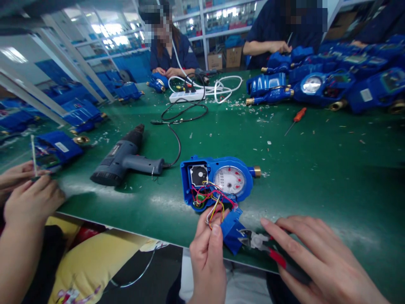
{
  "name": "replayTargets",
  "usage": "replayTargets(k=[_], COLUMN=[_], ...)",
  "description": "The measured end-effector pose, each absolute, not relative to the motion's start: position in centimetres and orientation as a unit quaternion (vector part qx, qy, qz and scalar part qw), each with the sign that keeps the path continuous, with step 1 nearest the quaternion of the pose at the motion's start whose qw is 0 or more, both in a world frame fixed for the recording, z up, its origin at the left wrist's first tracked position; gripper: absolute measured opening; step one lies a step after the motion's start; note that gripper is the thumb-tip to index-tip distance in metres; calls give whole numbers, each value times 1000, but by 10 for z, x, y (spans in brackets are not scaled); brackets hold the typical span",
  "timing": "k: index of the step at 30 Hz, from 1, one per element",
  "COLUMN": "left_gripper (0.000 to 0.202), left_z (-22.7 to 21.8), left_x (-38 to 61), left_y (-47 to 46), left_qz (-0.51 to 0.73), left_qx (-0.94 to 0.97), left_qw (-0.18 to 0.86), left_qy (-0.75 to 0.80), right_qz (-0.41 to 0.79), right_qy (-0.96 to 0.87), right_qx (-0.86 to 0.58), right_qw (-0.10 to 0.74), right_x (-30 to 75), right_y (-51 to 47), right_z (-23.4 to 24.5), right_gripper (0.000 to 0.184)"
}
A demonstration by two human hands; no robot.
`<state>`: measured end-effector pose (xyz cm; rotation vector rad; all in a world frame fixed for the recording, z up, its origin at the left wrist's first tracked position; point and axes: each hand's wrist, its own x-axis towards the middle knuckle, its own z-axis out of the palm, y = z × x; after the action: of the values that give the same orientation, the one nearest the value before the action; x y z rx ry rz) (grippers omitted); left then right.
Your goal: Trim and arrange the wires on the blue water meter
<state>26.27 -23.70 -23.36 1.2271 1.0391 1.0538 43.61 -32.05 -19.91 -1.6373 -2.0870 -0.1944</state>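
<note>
Several wires [212,202] between left fingers [215,230]

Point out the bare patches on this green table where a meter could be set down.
Bare mat lies between the orange screwdriver, the open meter and the right hand. The far right is crowded with blue meters.

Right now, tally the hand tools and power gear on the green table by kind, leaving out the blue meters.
Power drill: 1
Red-handled pliers, under the right hand: 1
Orange-handled screwdriver: 1
White power strip: 1
Total: 4
</note>
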Motion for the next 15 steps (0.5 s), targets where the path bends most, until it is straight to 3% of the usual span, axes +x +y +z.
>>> replayTargets(k=[3, 6, 11, 13, 15], left_gripper=[39, 31, 20, 19, 24], left_z=[-226, -221, -216, -209, -201], left_x=[260, 251, 226, 220, 218], left_y=[-234, -232, -237, -240, -241], left_qz=[375, 332, 388, 436, 439], left_qx=[606, 690, 712, 699, 709], left_qw=[541, 444, 281, 287, 367], left_qy=[447, 464, 513, 489, 413], right_qz=[-70, -69, -81, -96, -108], right_qy=[-761, -760, -764, -773, -785], right_qx=[-598, -598, -581, -565, -546], right_qw=[241, 246, 268, 272, 272], right_x=[436, 436, 437, 436, 433], right_y=[-319, -319, -319, -316, -314], right_z=[-200, -201, -196, -191, -188], right_gripper=[41, 42, 37, 32, 30])
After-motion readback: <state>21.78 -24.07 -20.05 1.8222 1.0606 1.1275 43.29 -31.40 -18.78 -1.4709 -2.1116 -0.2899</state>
